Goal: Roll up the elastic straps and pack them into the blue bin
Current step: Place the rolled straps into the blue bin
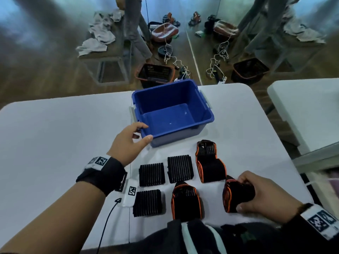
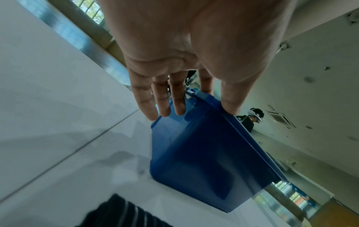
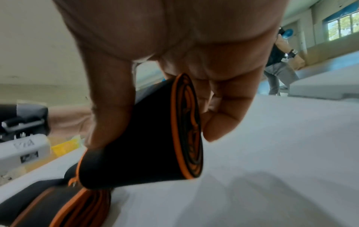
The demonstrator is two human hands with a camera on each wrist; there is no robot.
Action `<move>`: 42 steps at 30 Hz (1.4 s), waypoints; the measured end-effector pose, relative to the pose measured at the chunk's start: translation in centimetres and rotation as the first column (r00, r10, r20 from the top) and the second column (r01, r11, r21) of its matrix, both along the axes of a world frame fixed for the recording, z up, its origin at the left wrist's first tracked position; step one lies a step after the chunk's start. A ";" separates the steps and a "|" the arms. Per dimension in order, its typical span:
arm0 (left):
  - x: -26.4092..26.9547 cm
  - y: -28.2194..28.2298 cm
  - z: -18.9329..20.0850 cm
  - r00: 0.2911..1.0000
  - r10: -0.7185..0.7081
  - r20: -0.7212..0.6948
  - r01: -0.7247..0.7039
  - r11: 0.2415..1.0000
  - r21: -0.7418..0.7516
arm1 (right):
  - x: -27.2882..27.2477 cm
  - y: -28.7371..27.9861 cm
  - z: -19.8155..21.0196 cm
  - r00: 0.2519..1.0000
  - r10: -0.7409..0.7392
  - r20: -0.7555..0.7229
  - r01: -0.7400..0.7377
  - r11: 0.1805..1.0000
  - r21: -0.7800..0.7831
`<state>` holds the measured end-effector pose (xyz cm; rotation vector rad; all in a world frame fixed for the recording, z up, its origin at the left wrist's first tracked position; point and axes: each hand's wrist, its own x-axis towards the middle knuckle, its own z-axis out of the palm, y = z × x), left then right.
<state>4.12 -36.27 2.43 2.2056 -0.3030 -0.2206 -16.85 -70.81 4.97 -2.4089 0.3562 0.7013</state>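
Observation:
The blue bin [image 1: 205,114] stands empty at the middle of the white table [image 1: 55,134]. My left hand [image 1: 145,132] is at its near left corner: straight fingers lie against the side wall, the thumb on the rim, as the left wrist view shows [image 2: 194,107] on the bin [image 2: 204,153]. My right hand [image 1: 240,195] grips a rolled black strap with orange edges [image 1: 236,193], just above the table; its spiral end shows in the right wrist view [image 3: 147,138]. Two more orange-edged straps [image 1: 210,162] [image 1: 186,200] and three black ribbed straps [image 1: 151,174] [image 1: 180,168] [image 1: 147,202] lie before me.
A white tag with a printed marker and a black cord [image 1: 130,194] lies left of the straps. A second white table [image 1: 308,110] stands to the right. Beyond the far edge the floor holds black baskets [image 1: 156,74], cables and a bench with towels.

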 end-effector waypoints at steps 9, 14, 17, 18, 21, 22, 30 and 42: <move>-1.9 1.9 -0.4 0.986 0.140 -0.093 -0.155 0.973 -0.173 | 12.3 3.7 10.6 0.949 0.196 0.246 -0.218 0.974 0.064; -2.1 1.5 -0.7 0.967 0.194 -0.164 -0.230 0.943 -0.241 | 22.8 9.2 10.0 0.830 0.499 0.250 -0.489 0.866 -0.106; -2.2 1.5 -0.8 0.956 0.200 -0.213 -0.256 0.923 -0.286 | 27.5 12.8 8.1 0.749 0.653 0.111 -0.623 0.751 -0.219; -2.3 1.4 -0.6 0.956 0.190 -0.225 -0.252 0.923 -0.291 | 28.4 13.7 7.5 0.731 0.680 0.055 -0.651 0.720 -0.240; -2.4 1.6 -0.8 0.954 0.192 -0.229 -0.257 0.918 -0.302 | 31.0 16.5 4.7 0.656 0.746 -0.113 -0.742 0.610 -0.278; -2.5 1.6 -0.9 0.954 0.197 -0.227 -0.262 0.916 -0.304 | 31.5 17.2 4.0 0.634 0.757 -0.160 -0.763 0.578 -0.290; -2.6 1.4 -1.5 0.942 0.222 -0.251 -0.303 0.884 -0.357 | 33.4 19.8 -0.7 0.560 0.774 -0.296 -0.821 0.469 -0.325; -2.8 1.2 -1.7 0.947 0.227 -0.226 -0.295 0.894 -0.337 | 33.1 19.3 -0.5 0.503 0.815 -0.287 -0.828 0.360 -0.430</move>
